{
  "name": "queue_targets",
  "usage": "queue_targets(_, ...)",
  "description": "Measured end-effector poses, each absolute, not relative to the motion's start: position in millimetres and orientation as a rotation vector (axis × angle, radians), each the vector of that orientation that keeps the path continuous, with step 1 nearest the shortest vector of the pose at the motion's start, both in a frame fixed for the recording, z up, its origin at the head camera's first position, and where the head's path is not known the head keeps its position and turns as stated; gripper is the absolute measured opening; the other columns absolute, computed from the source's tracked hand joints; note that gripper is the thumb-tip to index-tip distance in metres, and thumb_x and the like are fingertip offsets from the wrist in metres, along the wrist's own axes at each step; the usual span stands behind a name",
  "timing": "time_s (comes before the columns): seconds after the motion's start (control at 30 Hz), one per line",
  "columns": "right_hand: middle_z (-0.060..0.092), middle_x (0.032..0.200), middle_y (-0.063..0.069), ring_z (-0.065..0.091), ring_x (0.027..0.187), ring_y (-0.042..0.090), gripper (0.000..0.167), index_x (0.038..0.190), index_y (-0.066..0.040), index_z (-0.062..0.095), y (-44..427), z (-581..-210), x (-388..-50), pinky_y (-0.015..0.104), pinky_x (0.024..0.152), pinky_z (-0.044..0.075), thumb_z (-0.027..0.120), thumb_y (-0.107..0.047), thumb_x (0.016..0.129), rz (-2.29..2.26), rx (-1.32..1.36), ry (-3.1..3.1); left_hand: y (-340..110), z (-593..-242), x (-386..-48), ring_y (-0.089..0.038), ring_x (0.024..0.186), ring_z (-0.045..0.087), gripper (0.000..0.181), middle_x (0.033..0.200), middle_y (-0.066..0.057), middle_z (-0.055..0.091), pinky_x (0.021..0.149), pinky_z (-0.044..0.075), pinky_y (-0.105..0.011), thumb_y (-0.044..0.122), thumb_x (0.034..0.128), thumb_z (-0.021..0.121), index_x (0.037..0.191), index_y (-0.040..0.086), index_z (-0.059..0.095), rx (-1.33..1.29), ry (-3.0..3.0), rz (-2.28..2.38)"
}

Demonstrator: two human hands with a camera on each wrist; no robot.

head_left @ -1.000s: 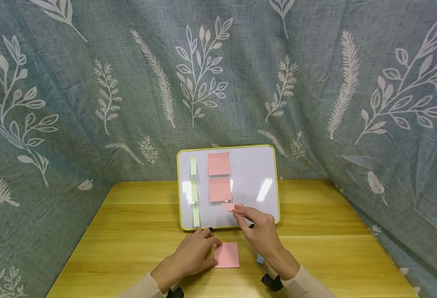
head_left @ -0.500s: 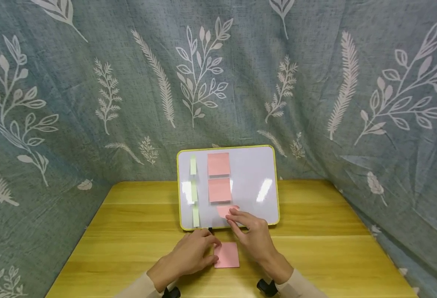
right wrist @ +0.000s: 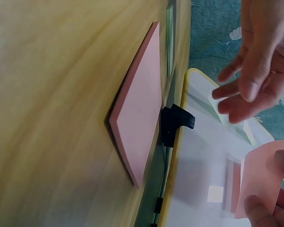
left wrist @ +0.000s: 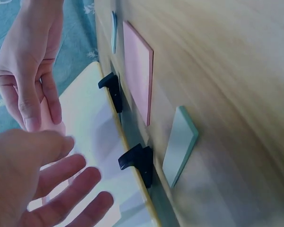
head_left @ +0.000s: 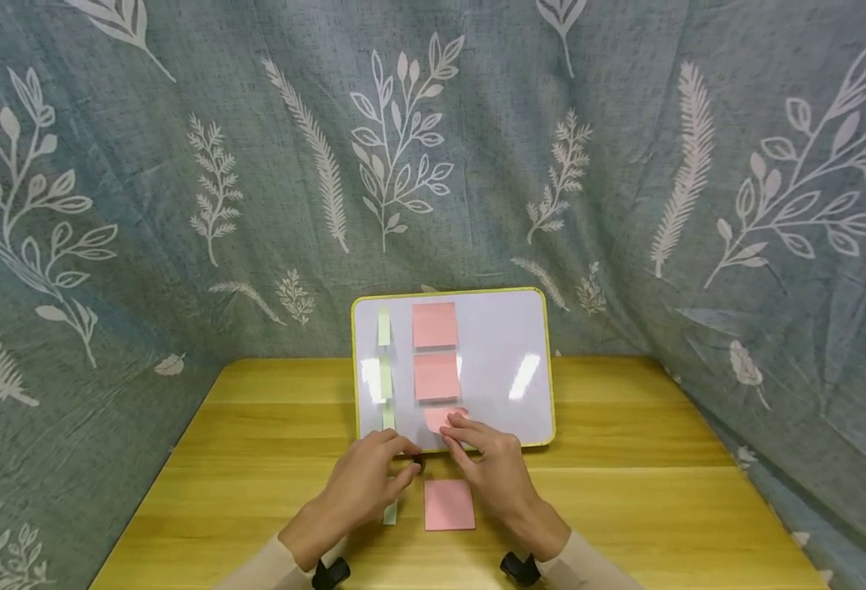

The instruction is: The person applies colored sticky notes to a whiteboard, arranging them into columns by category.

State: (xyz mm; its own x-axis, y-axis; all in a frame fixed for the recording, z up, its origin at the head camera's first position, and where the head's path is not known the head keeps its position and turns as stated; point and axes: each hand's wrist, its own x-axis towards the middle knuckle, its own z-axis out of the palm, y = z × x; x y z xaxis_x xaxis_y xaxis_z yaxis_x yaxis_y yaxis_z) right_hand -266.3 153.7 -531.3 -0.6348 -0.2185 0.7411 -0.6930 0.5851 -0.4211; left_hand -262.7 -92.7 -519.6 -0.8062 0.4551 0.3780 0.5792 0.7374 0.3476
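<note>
My right hand (head_left: 502, 471) pinches a pink sticky note (right wrist: 262, 177) between thumb and fingers, in front of the lower part of the whiteboard (head_left: 495, 344). The note's far edge lies close to the board; whether it touches, I cannot tell. Above it, two pink sticky notes (head_left: 436, 377) are stuck in a column. My left hand (head_left: 364, 479) hovers at the board's lower left corner with fingers loosely bent and nothing in them. The pink sticky-note pad (head_left: 450, 506) lies flat on the table between the hands.
Narrow green notes (head_left: 385, 377) run down the board's left side. A slim green pad (left wrist: 179, 146) lies left of the pink one, and a small blue pad (left wrist: 114, 32) on its other side. Black stand feet (left wrist: 138, 161) hold the board's lower edge. Patterned cloth (head_left: 477, 205) hangs behind.
My right hand has carried the pink note left and slightly down toward the board's lower part. The left hand has come off the pink pad and moved left and up, uncovering the green pad.
</note>
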Motion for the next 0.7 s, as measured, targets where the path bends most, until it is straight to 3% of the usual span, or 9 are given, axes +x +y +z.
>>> queue_targets(0.4,0.087,0.125,0.024,0.087,0.119,0.038,0.019,0.116,-0.002,0.091,142.9,-532.1,-273.1,0.045,0.099,0.069,0.093,0.000,0.097,0.907,0.694,-2.186,-93.8,-511.1,-276.2,-0.030,0.114,0.079,0.029,0.123,-0.005,0.080,0.091,0.063,-0.053,0.025,0.1004,0.095,0.126,0.016,0.086,-0.534,-2.357,-0.736)
queue_targets(0.53,0.087,0.125,0.024,0.087,0.119,0.038,0.019,0.116,-0.001,0.091,139.7,-533.7,-275.2,0.044,0.099,0.069,0.092,0.001,0.097,0.908,0.702,-2.190,-96.2,-509.8,-280.5,-0.038,0.131,0.072,0.047,0.144,-0.013,0.072,0.095,0.056,-0.053,0.028,0.0991,0.096,0.141,0.014,0.079,-0.431,-2.348,-0.790)
queue_targets(0.7,0.086,0.124,0.025,0.087,0.119,0.039,0.019,0.115,0.000,0.091,136.6,-535.6,-277.2,0.045,0.099,0.069,0.092,0.003,0.096,0.907,0.708,-2.190,-99.3,-510.4,-285.6,-0.046,0.149,0.056,0.078,0.173,-0.023,0.049,0.105,0.052,-0.060,0.037,0.0996,0.095,0.166,0.015,0.061,-0.264,-2.425,-0.871)
